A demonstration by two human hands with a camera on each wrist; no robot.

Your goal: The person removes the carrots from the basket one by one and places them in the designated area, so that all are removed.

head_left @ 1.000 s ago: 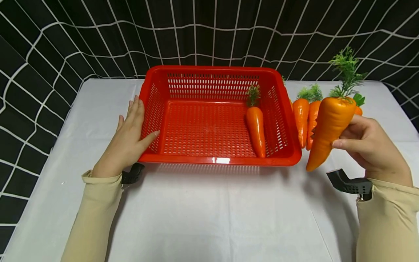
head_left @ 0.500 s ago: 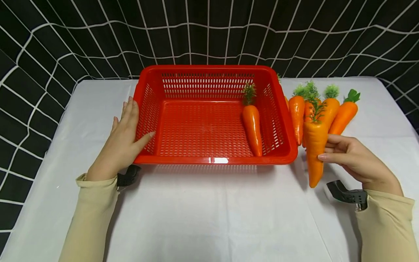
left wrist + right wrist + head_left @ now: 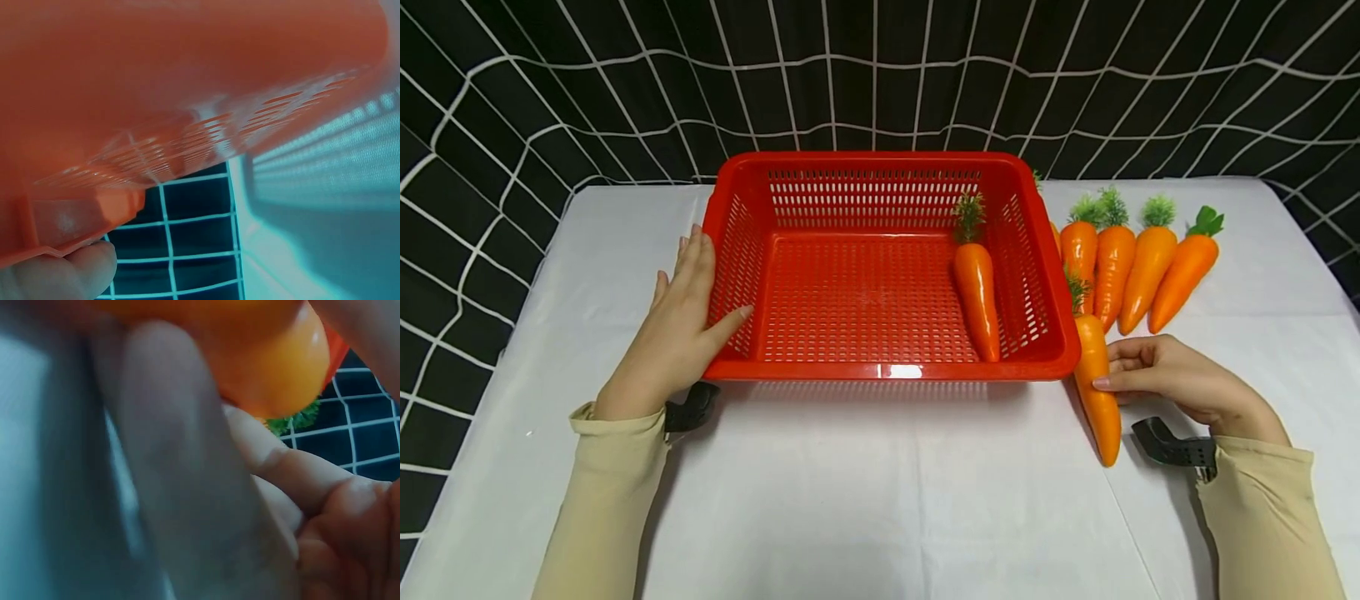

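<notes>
In the head view, my left hand [image 3: 672, 329] rests against the left rim of a red plastic basket [image 3: 880, 369], fingers straight and thumb lying over the rim. Fingertips [image 3: 94, 269] touch that rim in the left wrist view. One orange carrot [image 3: 977, 292] with a feathery green top lies inside, along the basket's right side. My right hand [image 3: 1180, 379] pinches another carrot [image 3: 1097, 392] between thumb and fingers, just outside the basket's front right corner. Its tip points toward me, and its leafy top lies close to the basket wall. The right wrist view shows this carrot [image 3: 269, 362] close up.
Several carrots [image 3: 1152, 267] lie side by side to the right of the basket, green tops pointing away. Part of one is hidden behind the basket wall. A white cloth [image 3: 850, 500] covers the table. Black fabric with a white grid [image 3: 880, 75] rises behind it.
My right hand has lowered the held carrot from above the other carrots, bringing it left and nearer to me beside the basket. The left hand stays on the rim.
</notes>
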